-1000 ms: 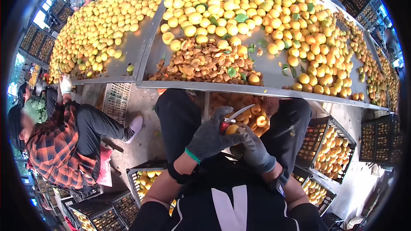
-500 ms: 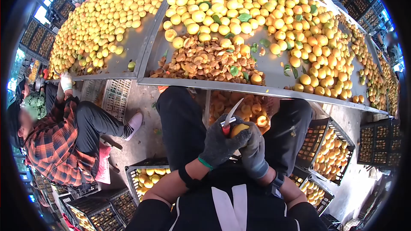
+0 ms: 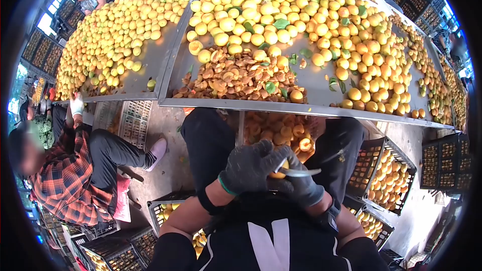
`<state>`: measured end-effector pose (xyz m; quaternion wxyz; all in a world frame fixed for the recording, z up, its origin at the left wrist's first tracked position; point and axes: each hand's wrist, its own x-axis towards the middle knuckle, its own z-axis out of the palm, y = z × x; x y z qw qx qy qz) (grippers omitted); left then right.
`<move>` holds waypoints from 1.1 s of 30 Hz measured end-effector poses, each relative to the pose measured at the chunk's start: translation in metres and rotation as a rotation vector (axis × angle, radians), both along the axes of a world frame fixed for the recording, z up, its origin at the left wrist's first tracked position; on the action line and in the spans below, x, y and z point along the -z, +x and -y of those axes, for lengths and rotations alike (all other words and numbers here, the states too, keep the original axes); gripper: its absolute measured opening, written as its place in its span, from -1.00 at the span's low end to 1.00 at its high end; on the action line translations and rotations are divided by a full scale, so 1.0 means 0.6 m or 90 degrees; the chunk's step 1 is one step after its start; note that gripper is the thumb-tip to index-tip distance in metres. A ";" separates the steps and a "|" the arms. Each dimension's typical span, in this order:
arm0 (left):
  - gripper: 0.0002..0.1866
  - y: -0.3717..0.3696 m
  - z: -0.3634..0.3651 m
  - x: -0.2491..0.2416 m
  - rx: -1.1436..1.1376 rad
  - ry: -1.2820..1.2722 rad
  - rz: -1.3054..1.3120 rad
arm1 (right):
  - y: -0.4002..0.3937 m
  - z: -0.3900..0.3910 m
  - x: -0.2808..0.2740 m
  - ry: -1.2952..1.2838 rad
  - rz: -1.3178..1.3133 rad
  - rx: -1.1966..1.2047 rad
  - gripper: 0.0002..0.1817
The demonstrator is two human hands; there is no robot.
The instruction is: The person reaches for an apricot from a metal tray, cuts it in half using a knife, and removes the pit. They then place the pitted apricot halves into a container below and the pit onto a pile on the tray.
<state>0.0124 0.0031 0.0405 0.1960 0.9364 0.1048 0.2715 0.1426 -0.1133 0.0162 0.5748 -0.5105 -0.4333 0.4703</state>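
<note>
My left hand, in a dark glove with a green cuff, is closed around a curved knife. The knife's blade points right, across the front of my right hand. My right hand, gloved in grey, is closed on an apricot that shows only in part between the two hands. The knife's handle is hidden by my fingers. Both hands are together above my lap, in front of a crate of halved apricots under the table edge.
A metal table bears many whole apricots and a heap of apricot pits. Crates of apricots stand at my right, and another crate at my left. A person in a plaid shirt sits to the left.
The blade pointed upward before; now it is swung down to the right across the apricot. My left hand has turned over it, and both hands stay close together.
</note>
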 end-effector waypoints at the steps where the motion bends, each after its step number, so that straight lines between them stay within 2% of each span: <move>1: -0.15 0.002 -0.004 0.006 0.030 0.048 0.054 | -0.002 0.005 0.000 -0.024 -0.006 0.004 -0.55; 2: -0.15 0.001 -0.005 0.003 0.030 0.047 0.053 | -0.003 0.008 -0.002 -0.047 -0.011 0.007 -0.54; 3: -0.20 0.000 -0.007 -0.003 0.045 0.032 0.055 | -0.002 0.002 -0.020 -0.021 0.100 0.019 -0.56; 4: -0.26 0.000 -0.008 -0.007 0.060 0.019 0.057 | -0.002 0.000 -0.025 -0.021 0.100 0.021 -0.56; 5: -0.26 0.002 -0.006 -0.003 0.064 0.020 0.058 | -0.003 -0.002 -0.029 -0.001 0.194 0.061 -0.55; 6: -0.31 0.004 0.002 0.005 0.034 0.011 0.136 | -0.005 -0.003 -0.034 0.018 0.288 0.102 -0.54; 7: -0.36 0.008 0.008 0.010 0.004 0.005 0.216 | -0.010 -0.010 -0.044 0.048 0.369 0.158 -0.65; 8: -0.36 0.010 0.015 0.013 0.006 0.006 0.217 | -0.015 -0.013 -0.045 0.050 0.371 0.160 -0.65; 10: -0.48 0.020 0.033 0.017 -0.087 -0.101 0.259 | -0.023 -0.018 -0.048 -0.009 0.263 0.238 -0.79; 11: -0.66 0.025 0.059 0.012 -0.170 -0.372 0.218 | -0.027 -0.020 -0.061 0.017 0.202 0.276 -0.79; 12: -0.66 0.032 0.068 0.007 -0.170 -0.376 0.216 | -0.029 -0.021 -0.060 0.013 0.201 0.277 -0.79; 14: -0.73 0.045 0.073 -0.002 -0.174 -0.777 0.381 | -0.028 -0.027 -0.055 0.057 0.096 0.305 -0.74; 15: -0.79 0.043 0.070 -0.004 -0.163 -0.805 0.351 | -0.019 -0.035 -0.040 0.145 0.220 0.307 -0.73; 16: -0.79 0.048 0.067 0.004 -0.161 -0.802 0.351 | -0.012 -0.040 -0.033 0.149 0.220 0.308 -0.73; 18: -0.75 0.066 0.057 0.022 -0.157 -1.012 0.422 | -0.001 -0.051 -0.026 0.185 0.298 0.333 -0.73; 19: -0.80 0.068 0.048 0.018 -0.194 -1.043 0.344 | 0.005 -0.046 -0.013 0.097 0.208 0.290 -0.70; 20: -0.80 0.061 0.042 0.022 -0.193 -1.043 0.343 | 0.008 -0.046 -0.003 0.097 0.208 0.291 -0.70; 22: -0.81 0.055 0.023 0.044 -0.104 -1.279 0.253 | 0.019 -0.052 0.017 0.122 0.171 0.334 -0.47; 23: -0.79 0.060 0.026 0.063 -0.101 -1.295 0.288 | 0.019 -0.049 0.040 0.012 -0.059 0.357 -0.44; 24: -0.79 0.063 0.024 0.070 -0.098 -1.297 0.284 | 0.027 -0.044 0.044 0.011 -0.058 0.362 -0.44; 26: -0.75 0.063 0.014 0.081 -0.087 -1.342 0.332 | 0.049 -0.032 0.050 0.038 -0.657 0.030 -0.45; 27: -0.69 0.063 0.001 0.148 -0.095 -1.426 0.348 | 0.058 -0.032 0.068 0.073 -0.736 -0.088 -0.50; 28: -0.69 0.058 -0.004 0.130 -0.096 -1.425 0.345 | 0.060 -0.033 0.104 0.075 -0.738 -0.087 -0.50; 30: -0.64 0.049 -0.014 0.077 0.065 -1.486 0.391 | 0.058 -0.034 0.169 -0.079 -0.138 0.303 -0.53; 31: -0.60 0.046 -0.018 0.085 0.031 -1.474 0.381 | 0.065 -0.033 0.094 -0.149 -0.139 0.254 -0.58; 33: -0.61 0.042 -0.019 0.090 0.013 -1.439 0.379 | 0.068 -0.030 0.099 -0.138 -0.119 0.274 -0.58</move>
